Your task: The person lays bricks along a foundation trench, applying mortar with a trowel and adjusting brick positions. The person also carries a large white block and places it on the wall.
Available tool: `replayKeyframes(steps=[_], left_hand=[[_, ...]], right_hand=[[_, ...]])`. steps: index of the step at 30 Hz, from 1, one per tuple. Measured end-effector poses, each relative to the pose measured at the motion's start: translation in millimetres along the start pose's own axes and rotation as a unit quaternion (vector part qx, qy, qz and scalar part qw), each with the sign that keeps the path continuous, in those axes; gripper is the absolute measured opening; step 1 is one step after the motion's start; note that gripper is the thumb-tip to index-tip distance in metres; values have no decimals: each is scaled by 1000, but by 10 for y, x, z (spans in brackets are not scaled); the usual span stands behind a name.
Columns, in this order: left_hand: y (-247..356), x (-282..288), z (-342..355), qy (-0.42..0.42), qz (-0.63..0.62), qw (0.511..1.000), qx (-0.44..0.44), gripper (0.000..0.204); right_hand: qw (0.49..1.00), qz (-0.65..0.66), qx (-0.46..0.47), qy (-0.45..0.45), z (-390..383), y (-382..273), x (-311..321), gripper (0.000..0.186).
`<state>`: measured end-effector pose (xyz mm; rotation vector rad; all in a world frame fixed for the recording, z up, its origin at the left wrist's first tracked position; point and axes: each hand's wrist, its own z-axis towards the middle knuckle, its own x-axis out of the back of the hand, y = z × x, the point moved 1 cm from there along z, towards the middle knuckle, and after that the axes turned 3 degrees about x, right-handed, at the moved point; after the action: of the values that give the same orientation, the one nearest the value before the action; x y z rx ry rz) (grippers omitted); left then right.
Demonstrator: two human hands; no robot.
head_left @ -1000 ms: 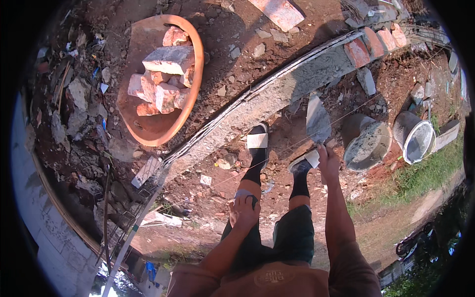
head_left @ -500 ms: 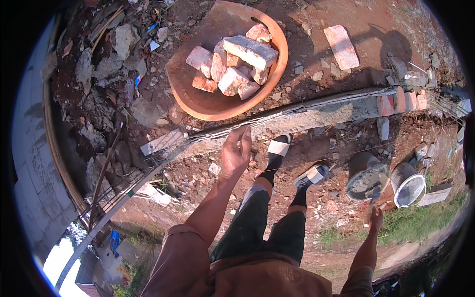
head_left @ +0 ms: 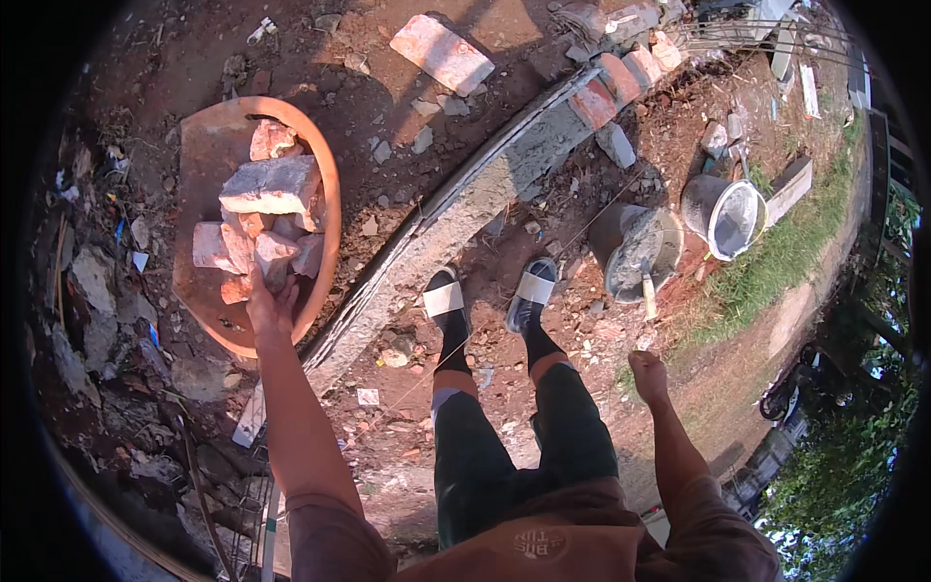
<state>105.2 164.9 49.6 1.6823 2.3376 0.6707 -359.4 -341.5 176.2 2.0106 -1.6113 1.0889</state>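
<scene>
My left hand (head_left: 271, 305) reaches into an orange-brown basin (head_left: 332, 209), its thumb and fingers closed around a broken brick piece (head_left: 275, 250) at the near side of the heap. Other brick pieces lie around it, with a large grey-topped brick (head_left: 271, 184) on the pile. My right hand (head_left: 649, 376) is a loose fist over the ground, with nothing visible in it. Just beyond it, a trowel (head_left: 649, 294) rests by its blade in a tilted bucket of grey mortar (head_left: 640, 254), its handle sticking out toward me, apart from the hand.
A low wall (head_left: 456, 209) with mortar runs diagonally between my feet and the basin; several bricks (head_left: 593, 102) are set at its far end. A loose brick (head_left: 442, 53) lies beyond it. A pale-rimmed bucket (head_left: 737, 220) stands at right. A thin string crosses near my feet.
My left hand has gone from above the wall into the basin and onto a brick piece. My right hand has let go of the trowel, which stays in the mortar bucket. The view has turned.
</scene>
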Motion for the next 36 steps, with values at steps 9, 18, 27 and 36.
replayKeyframes(steps=[9, 18, 27, 36], left_hand=[[-401, -1603, -1670, -210, 307, 856, -358, 57], [-1813, -3512, -1116, -366, 466, 804, -48, 67], [-1964, -3024, -946, -279, 458, 841, -78, 62], [-2068, -2024, -1002, -186, 464, 864, -61, 50]], right_hand=[[837, 486, 41, -249, 688, -1926, -1115, 40], [735, 663, 6, -144, 1853, -2034, -1054, 50], [832, 542, 107, 46, 3627, -2281, -998, 53], [962, 145, 215, 81, 3421, -2461, -821, 61]])
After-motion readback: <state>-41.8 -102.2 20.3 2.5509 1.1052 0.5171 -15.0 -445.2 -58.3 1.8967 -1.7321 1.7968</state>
